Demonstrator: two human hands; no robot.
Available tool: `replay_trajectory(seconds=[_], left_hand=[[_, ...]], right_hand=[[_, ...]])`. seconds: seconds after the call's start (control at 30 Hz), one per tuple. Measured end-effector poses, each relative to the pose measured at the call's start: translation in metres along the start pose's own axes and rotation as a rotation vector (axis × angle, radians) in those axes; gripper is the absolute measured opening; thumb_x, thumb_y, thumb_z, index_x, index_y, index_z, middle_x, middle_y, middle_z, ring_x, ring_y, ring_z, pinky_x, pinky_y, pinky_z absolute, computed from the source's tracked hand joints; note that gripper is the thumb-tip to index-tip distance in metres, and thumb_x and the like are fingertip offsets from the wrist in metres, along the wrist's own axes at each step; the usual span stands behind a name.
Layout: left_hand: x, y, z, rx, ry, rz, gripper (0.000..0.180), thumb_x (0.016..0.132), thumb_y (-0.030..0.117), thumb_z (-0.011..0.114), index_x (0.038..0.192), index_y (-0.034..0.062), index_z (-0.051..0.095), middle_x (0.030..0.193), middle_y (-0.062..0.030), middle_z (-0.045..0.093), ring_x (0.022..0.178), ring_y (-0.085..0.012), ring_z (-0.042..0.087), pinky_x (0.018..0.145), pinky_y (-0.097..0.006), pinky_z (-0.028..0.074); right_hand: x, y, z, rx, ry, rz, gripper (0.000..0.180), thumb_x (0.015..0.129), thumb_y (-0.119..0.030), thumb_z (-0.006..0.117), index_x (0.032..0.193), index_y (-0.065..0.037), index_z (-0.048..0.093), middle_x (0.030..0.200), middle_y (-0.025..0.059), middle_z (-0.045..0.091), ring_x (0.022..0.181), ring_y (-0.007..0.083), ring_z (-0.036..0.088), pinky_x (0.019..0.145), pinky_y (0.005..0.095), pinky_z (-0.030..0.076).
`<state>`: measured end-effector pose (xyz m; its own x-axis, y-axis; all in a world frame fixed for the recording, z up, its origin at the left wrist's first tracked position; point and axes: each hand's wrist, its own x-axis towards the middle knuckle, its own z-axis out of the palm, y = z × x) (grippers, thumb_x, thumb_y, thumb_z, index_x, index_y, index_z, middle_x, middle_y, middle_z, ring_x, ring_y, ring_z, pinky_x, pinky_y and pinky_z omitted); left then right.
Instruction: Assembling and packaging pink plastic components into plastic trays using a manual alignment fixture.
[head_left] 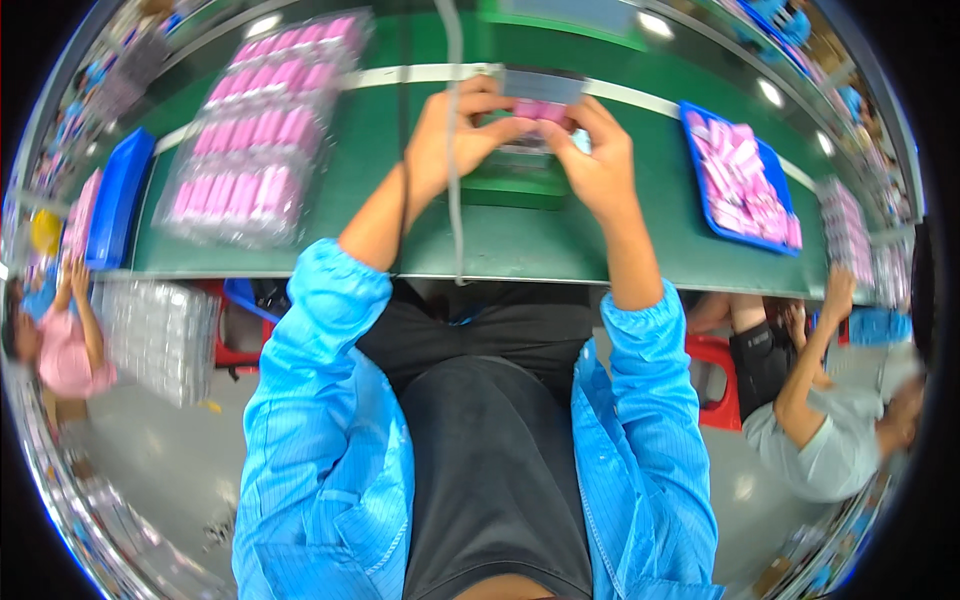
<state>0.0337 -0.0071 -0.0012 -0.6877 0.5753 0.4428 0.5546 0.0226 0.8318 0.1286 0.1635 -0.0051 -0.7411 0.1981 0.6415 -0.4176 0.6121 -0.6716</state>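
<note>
My left hand (455,135) and my right hand (603,160) meet over the middle of the green bench. Their thumbs and fingers pinch a pair of small pink blocks (543,109) held side by side. Just behind the blocks is a grey panel (545,84) with a dark upper edge; whether the blocks touch it I cannot tell. Beneath my hands sits a green fixture (515,187), with a clear part partly covered by my fingers.
Stacked clear trays of pink pieces (240,190) lie left. A blue tray (712,222) at right holds loose pink pieces; another blue tray (120,200) stands far left. A grey cable (455,200) and a dark cord (405,150) hang over my left forearm. People sit at both sides.
</note>
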Motion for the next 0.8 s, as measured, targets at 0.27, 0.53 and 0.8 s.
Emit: replay_trajectory(seconds=[0.27, 0.53, 0.8], left_hand=[[0.006, 0.028, -0.129, 0.870, -0.067, 0.063, 0.041, 0.082, 0.025, 0.076, 0.115, 0.0008, 0.069, 0.112, -0.0159, 0.065, 0.098, -0.0314, 0.063, 0.086, -0.038, 0.049], [0.084, -0.111, -0.334, 1.087, 0.098, -0.158, 0.043, 0.089, 0.036, 0.069, 0.113, 0.0010, 0.070, 0.105, -0.0205, 0.069, 0.097, -0.0297, 0.068, 0.084, -0.038, 0.051], [0.068, -0.225, -0.392, 0.936, 0.025, -0.419, 0.049, 0.089, 0.040, 0.066, 0.125, 0.0069, 0.066, 0.098, -0.0201, 0.071, 0.098, -0.0280, 0.068, 0.088, -0.037, 0.051]], right_hand=[[-0.008, 0.019, -0.097, -0.133, 0.276, 0.121, 0.024, 0.087, -0.018, 0.074, 0.101, 0.001, 0.071, 0.086, 0.0034, 0.064, 0.079, 0.0109, 0.059, 0.073, 0.0256, 0.048], [-0.034, 0.071, -0.244, -0.522, 0.704, 0.534, 0.039, 0.085, -0.026, 0.075, 0.109, 0.005, 0.070, 0.083, 0.0103, 0.072, 0.074, 0.0139, 0.065, 0.069, 0.0268, 0.051], [-0.077, 0.073, -0.246, -0.502, 0.693, 0.352, 0.032, 0.090, -0.017, 0.070, 0.119, -0.002, 0.066, 0.099, 0.0075, 0.067, 0.088, 0.0152, 0.063, 0.078, 0.0276, 0.051]])
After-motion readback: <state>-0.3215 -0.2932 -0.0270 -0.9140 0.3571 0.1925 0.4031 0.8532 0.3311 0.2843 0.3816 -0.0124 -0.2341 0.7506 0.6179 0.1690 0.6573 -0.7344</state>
